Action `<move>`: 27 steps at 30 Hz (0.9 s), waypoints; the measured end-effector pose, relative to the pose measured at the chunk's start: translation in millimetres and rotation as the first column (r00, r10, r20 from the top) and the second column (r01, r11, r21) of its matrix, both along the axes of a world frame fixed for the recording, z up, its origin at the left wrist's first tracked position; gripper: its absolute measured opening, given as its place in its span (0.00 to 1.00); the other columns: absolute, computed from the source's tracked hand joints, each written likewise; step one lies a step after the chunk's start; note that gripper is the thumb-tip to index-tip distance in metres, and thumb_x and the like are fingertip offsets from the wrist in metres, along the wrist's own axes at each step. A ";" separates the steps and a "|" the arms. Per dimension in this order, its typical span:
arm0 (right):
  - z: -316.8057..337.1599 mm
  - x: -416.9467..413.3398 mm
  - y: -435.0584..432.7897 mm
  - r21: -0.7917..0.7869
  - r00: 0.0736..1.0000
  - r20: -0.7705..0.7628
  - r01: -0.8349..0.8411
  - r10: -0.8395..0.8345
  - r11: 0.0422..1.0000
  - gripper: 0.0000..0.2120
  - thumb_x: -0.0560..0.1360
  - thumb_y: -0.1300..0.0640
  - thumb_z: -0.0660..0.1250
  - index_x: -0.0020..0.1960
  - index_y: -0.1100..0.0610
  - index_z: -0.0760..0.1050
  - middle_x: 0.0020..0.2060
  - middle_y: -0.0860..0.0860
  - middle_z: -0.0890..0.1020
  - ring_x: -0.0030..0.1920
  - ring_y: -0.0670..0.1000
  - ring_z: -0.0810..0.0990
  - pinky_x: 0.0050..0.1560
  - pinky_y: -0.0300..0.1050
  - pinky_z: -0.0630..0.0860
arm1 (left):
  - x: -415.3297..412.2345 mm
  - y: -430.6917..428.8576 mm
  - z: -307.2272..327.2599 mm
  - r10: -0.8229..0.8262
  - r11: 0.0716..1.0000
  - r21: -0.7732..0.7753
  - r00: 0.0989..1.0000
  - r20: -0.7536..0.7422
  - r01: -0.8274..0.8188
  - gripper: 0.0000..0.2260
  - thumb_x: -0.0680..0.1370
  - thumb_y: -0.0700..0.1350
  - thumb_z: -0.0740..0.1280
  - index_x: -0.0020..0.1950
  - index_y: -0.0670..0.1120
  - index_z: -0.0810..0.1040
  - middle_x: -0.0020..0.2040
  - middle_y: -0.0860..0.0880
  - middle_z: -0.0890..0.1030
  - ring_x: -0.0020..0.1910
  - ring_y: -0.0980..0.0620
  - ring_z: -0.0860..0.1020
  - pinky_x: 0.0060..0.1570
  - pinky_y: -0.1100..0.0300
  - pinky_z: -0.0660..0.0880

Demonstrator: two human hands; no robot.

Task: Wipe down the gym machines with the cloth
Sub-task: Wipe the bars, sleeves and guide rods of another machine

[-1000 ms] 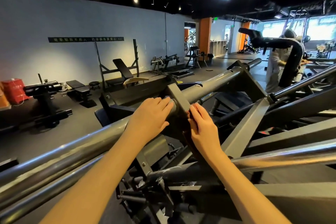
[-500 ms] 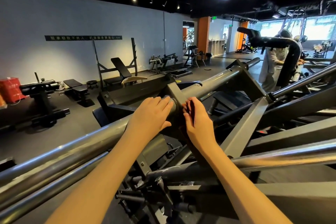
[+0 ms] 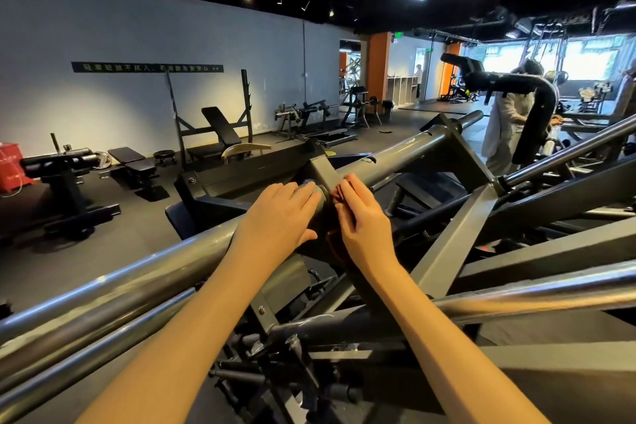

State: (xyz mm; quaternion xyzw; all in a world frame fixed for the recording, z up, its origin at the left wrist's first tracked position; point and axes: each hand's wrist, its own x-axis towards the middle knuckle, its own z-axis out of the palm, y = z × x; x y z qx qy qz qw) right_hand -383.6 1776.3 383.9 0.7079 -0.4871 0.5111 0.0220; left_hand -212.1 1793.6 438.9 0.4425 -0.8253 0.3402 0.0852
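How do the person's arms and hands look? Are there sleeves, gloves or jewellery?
The left forearm and right forearm are bare as far as the picture shows: no sleeve in view. The left hand and right hand wear no gloves, and no watch, bracelet or ring shows.

Right hand [image 3: 364, 217] with the cloth [image 3: 339, 198] now higher on the bracket [image 3: 321, 167], closer to the left hand [image 3: 280, 213].
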 end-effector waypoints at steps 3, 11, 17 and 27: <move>-13.7 -1.9 15.6 0.016 1.000 -0.009 0.007 -0.007 1.000 0.26 0.81 0.46 0.53 0.75 0.57 0.64 0.75 0.52 0.63 0.74 0.45 0.59 0.71 0.37 0.56 | 0.7 -3.3 -2.7 -0.013 1.000 -0.005 1.000 0.014 0.013 0.34 0.70 0.58 0.74 0.69 0.40 0.72 0.65 0.42 0.77 0.59 0.44 0.78 0.56 0.50 0.76; -47.7 -25.2 44.3 0.058 0.992 -0.082 0.096 -0.091 0.994 0.25 0.76 0.59 0.64 0.72 0.64 0.66 0.72 0.61 0.66 0.67 0.61 0.72 0.65 0.46 0.64 | 1.4 -2.9 -3.2 -0.042 0.999 -0.034 0.999 0.008 0.042 0.33 0.73 0.58 0.70 0.71 0.40 0.70 0.67 0.42 0.75 0.60 0.44 0.77 0.58 0.50 0.75; -9.8 -7.8 11.7 0.042 0.999 -0.042 0.031 -0.030 0.999 0.24 0.81 0.57 0.61 0.76 0.57 0.63 0.76 0.53 0.60 0.75 0.51 0.61 0.72 0.40 0.58 | 1.9 -6.7 -4.4 -0.022 0.999 -0.036 1.000 0.013 0.022 0.34 0.68 0.58 0.75 0.67 0.40 0.74 0.63 0.42 0.78 0.57 0.43 0.79 0.53 0.49 0.77; -39.7 -31.0 48.6 0.024 0.991 -0.135 0.015 -0.012 1.000 0.24 0.77 0.53 0.60 0.70 0.63 0.68 0.68 0.59 0.71 0.64 0.51 0.71 0.63 0.32 0.66 | 3.3 -7.6 -5.9 -0.041 0.997 -0.067 0.999 0.009 0.041 0.33 0.65 0.58 0.77 0.63 0.40 0.77 0.59 0.42 0.81 0.52 0.44 0.81 0.49 0.50 0.79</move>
